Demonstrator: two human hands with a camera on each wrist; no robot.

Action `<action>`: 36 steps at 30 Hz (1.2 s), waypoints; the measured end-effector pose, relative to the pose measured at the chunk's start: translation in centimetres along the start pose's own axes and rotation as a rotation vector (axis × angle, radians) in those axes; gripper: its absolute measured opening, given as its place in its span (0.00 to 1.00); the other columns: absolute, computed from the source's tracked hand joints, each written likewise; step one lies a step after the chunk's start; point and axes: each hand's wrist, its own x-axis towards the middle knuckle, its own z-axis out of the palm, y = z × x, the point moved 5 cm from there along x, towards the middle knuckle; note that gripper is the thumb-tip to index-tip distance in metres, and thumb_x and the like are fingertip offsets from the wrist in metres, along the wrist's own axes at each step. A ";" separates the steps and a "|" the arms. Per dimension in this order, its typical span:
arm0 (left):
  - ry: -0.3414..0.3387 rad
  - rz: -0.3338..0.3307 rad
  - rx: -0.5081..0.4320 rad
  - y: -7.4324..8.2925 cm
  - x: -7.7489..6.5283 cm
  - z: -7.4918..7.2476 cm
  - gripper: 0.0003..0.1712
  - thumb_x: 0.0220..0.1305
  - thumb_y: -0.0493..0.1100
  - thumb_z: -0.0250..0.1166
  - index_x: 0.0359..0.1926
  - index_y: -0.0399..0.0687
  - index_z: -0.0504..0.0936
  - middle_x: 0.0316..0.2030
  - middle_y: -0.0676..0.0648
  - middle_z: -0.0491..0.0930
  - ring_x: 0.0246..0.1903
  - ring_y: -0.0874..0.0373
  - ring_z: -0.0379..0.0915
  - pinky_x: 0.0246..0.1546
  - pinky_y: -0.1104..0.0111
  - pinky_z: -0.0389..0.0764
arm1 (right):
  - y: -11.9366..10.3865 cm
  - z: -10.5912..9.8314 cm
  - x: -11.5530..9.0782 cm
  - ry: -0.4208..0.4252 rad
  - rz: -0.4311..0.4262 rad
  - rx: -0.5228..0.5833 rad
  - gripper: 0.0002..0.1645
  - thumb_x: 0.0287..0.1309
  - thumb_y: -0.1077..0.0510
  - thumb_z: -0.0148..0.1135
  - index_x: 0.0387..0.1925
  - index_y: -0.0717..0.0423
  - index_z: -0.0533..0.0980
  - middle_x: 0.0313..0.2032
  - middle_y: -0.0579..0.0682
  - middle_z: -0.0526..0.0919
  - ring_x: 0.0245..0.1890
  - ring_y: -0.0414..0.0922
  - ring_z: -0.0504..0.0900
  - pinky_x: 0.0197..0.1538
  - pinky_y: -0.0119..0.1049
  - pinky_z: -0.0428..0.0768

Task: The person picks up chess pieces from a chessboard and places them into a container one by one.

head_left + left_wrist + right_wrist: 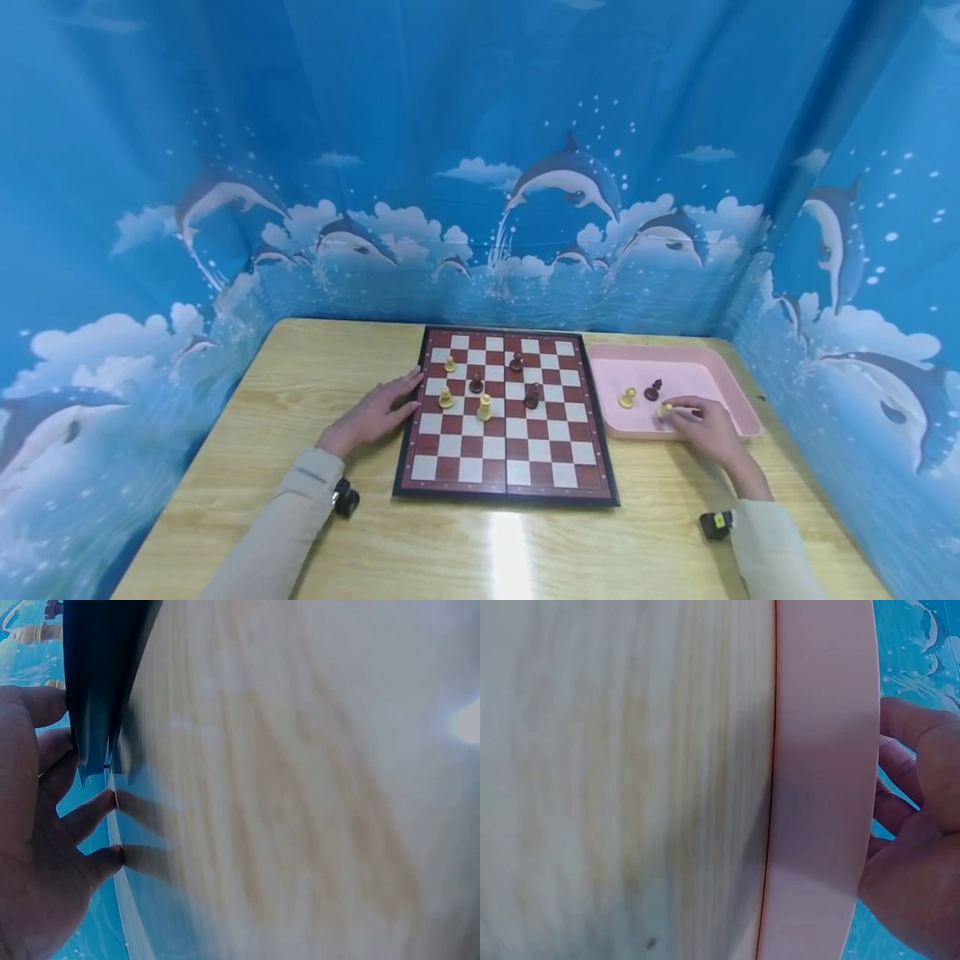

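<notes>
A chessboard (506, 450) with brown and white squares lies on the table, and three gold and three dark chess pieces stand on it. My left hand (372, 417) rests at the board's left edge with its fingers stretched out; in the left wrist view its fingertips are right at the dark board edge (101, 690). Over the pink tray (712, 367), my right hand (705, 429) pinches a small gold chess piece (663, 409) low inside. Close by in the tray are another gold piece (627, 397) and a dark piece (653, 389). The tray wall (821, 772) hides the right fingertips in the right wrist view.
The wooden table (322, 358) carries the board, with the tray standing close against its right side. A blue curtain (420, 108) printed with dolphins surrounds the back and sides. Light glares off the table (510, 554) in front of the board.
</notes>
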 end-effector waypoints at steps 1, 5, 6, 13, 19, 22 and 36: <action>-0.001 -0.001 0.000 0.0 0.0 0.0 0.35 0.78 0.53 0.54 0.79 0.48 0.56 0.80 0.43 0.51 0.77 0.39 0.50 0.75 0.36 0.48 | 0.0 0.0 0.0 -0.005 0.002 0.008 0.12 0.65 0.60 0.66 0.44 0.66 0.84 0.48 0.67 0.86 0.58 0.64 0.78 0.64 0.64 0.74; -0.002 -0.001 -0.003 0.1 0.0 0.0 0.35 0.78 0.53 0.54 0.79 0.48 0.56 0.80 0.43 0.51 0.77 0.39 0.50 0.75 0.36 0.48 | -0.1 0.1 0.0 -0.015 0.017 0.024 0.13 0.66 0.61 0.65 0.45 0.68 0.84 0.49 0.70 0.85 0.60 0.70 0.76 0.65 0.67 0.72; -0.002 -0.002 -0.004 0.1 0.0 0.0 0.35 0.78 0.53 0.54 0.79 0.48 0.56 0.80 0.43 0.51 0.77 0.39 0.50 0.75 0.36 0.48 | -0.1 0.1 0.0 -0.017 0.020 0.029 0.13 0.66 0.61 0.65 0.45 0.69 0.84 0.50 0.70 0.85 0.61 0.70 0.76 0.65 0.67 0.71; 0.000 0.009 0.003 0.1 0.0 0.0 0.36 0.78 0.53 0.54 0.79 0.48 0.57 0.80 0.43 0.51 0.77 0.39 0.50 0.75 0.36 0.49 | -0.3 -0.3 -0.4 -0.001 0.008 0.002 0.14 0.65 0.61 0.66 0.47 0.68 0.84 0.52 0.70 0.84 0.61 0.67 0.76 0.64 0.65 0.73; 0.005 0.012 0.003 0.0 -0.1 0.0 0.36 0.79 0.53 0.54 0.79 0.47 0.56 0.80 0.42 0.51 0.77 0.38 0.50 0.75 0.36 0.49 | -1.0 -1.0 -0.5 0.021 -0.027 -0.018 0.14 0.65 0.61 0.66 0.48 0.67 0.83 0.53 0.70 0.83 0.59 0.68 0.76 0.60 0.69 0.73; 0.004 0.009 -0.002 -0.1 -0.1 0.0 0.36 0.79 0.53 0.53 0.79 0.48 0.56 0.80 0.43 0.51 0.77 0.39 0.50 0.75 0.36 0.49 | -1.5 -1.2 -0.6 0.024 -0.029 -0.031 0.14 0.65 0.60 0.66 0.48 0.67 0.83 0.53 0.70 0.83 0.58 0.69 0.76 0.59 0.69 0.73; 0.025 0.040 0.021 -0.3 -0.1 0.1 0.36 0.78 0.53 0.53 0.79 0.47 0.57 0.79 0.42 0.52 0.76 0.38 0.51 0.74 0.35 0.49 | -4.4 -0.8 -0.7 0.075 -0.128 -0.024 0.13 0.63 0.62 0.69 0.47 0.65 0.84 0.48 0.63 0.87 0.52 0.43 0.79 0.57 0.53 0.75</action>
